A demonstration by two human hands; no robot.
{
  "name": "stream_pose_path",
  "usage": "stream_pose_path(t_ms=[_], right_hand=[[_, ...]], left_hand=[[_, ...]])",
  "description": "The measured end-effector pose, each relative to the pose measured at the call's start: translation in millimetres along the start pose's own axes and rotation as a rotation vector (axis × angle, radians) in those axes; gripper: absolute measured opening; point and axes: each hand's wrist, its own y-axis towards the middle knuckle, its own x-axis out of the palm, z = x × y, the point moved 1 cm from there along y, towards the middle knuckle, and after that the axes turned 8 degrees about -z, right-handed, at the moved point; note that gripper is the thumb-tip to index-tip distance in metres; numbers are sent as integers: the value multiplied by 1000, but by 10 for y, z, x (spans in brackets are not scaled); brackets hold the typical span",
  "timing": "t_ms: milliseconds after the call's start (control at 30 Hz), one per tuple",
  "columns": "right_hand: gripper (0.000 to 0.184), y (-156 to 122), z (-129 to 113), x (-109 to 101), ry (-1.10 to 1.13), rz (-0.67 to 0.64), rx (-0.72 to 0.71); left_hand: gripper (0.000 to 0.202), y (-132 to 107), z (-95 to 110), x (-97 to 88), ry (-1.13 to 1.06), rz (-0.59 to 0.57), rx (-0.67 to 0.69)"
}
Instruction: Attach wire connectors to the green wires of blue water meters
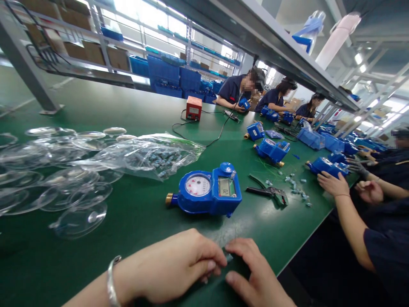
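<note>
A blue water meter (pixel 204 189) with a round dial, a small digital display and a brass threaded end lies on the green table just beyond my hands. My left hand (pixel 179 266), a silver bangle at its wrist, has its fingers pinched at a small blue-grey plastic seal (pixel 229 258). The fingers partly hide that seal. Thin clear wire seems to run from there up toward the meter. My right hand (pixel 257 275) is close on the other side, thumb and forefinger apart, the forefinger tip near the seal.
Coils of clear wire (pixel 79 217) and a plastic bag of seals (pixel 162 160) lie left. Black-and-green cutting pliers (pixel 271 194) and loose seals (pixel 297 187) lie right. Beyond are more meters (pixel 273 150) and a red box (pixel 194 108). A co-worker's hand (pixel 334 183) touches another meter.
</note>
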Motion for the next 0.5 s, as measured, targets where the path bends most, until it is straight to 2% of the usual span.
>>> stream_pose_path(t_ms=[100, 167, 233, 333, 400, 500], right_hand=[[36, 25, -31, 119, -231, 21, 4], [35, 29, -27, 161, -304, 70, -5], [31, -1, -2, 157, -341, 177, -32], [27, -110, 58, 81, -380, 420, -51], [27, -182, 95, 21, -318, 547, -35], [25, -198, 114, -34, 34, 613, 71]], left_hand=[[24, 34, -68, 13, 89, 67, 13], [22, 59, -99, 19, 135, 115, 13], [23, 83, -120, 18, 154, 200, 33], [21, 130, -154, 32, 130, 370, 94], [21, 179, -184, 74, 80, 405, 168], [21, 261, -228, 163, -21, 393, 195]])
